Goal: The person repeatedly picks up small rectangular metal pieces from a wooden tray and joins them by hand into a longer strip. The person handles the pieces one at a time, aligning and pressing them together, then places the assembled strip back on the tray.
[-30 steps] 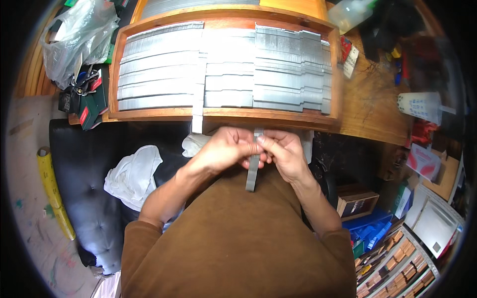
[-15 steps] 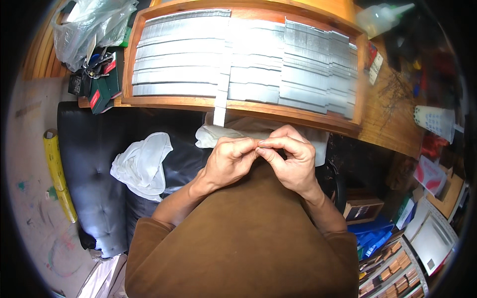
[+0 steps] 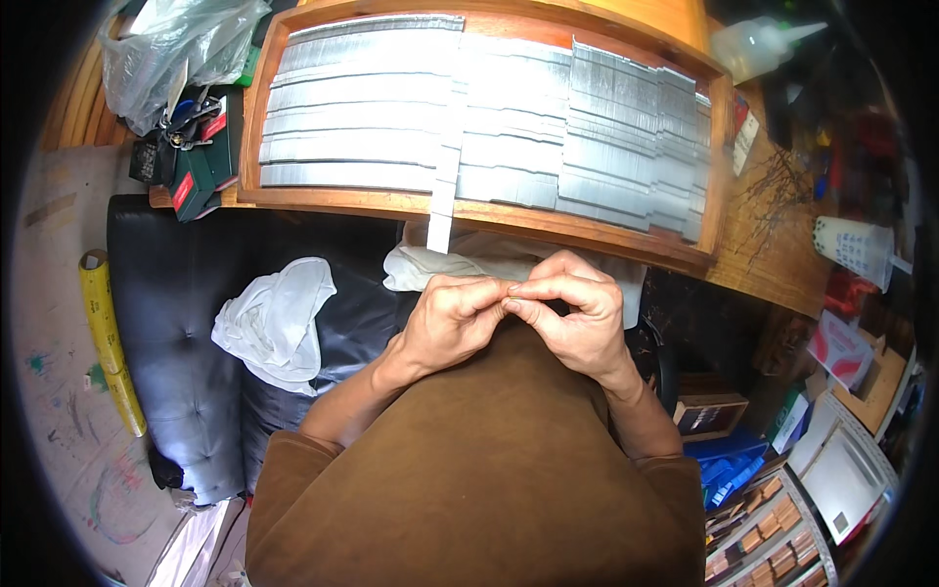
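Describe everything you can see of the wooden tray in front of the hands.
The wooden tray is shallow, open-topped and orange-brown, roughly rectangular with raised walls that bend in the lens. It lies flat on the wooden table. Inside, rows of flat, silvery, metal-looking strips fill most of it; glare washes out the middle, and bare reddish wood shows near the back. One narrow strip sticks out over the front wall. The left hand and right hand are near, apparently not touching it.

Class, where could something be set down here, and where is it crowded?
Bare patches: black sofa left of the white cloth; near tabletop edge between wooden tray and plastic cup. Crowded: the tray, packed with metal strips.
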Demonstrator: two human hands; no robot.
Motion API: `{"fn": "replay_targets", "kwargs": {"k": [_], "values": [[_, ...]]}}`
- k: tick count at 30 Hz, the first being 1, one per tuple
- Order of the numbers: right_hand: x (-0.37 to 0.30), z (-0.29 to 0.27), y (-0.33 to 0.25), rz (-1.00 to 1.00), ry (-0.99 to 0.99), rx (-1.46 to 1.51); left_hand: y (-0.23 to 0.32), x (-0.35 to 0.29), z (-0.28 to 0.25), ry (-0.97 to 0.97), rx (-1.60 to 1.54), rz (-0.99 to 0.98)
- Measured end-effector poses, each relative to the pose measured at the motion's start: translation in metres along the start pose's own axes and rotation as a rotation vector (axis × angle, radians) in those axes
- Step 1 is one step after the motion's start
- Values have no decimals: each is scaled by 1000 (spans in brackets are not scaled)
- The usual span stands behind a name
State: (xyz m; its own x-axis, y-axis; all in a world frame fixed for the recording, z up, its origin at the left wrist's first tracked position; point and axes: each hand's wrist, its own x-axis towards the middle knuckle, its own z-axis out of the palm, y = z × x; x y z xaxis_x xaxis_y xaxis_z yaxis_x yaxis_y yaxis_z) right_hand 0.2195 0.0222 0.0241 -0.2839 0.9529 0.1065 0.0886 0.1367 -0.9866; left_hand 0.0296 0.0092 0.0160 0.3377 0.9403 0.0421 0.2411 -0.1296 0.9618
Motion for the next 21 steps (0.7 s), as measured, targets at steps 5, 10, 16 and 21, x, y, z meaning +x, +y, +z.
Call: {"fn": "replay_targets", "kwargs": {"k": [5,10,16,21], "values": [[1,1,1,-12,10,9,-5,-2,0,-2,0,7],[1,1,1,-7,7,21,-2,-1,-1,-18,-1,-8],[1,0,0,1,3,35,-3,-2,0,-8,-6,-4],[2,-2,0,9,-13,43,-5,-4,2,2,-15,-9]]}}
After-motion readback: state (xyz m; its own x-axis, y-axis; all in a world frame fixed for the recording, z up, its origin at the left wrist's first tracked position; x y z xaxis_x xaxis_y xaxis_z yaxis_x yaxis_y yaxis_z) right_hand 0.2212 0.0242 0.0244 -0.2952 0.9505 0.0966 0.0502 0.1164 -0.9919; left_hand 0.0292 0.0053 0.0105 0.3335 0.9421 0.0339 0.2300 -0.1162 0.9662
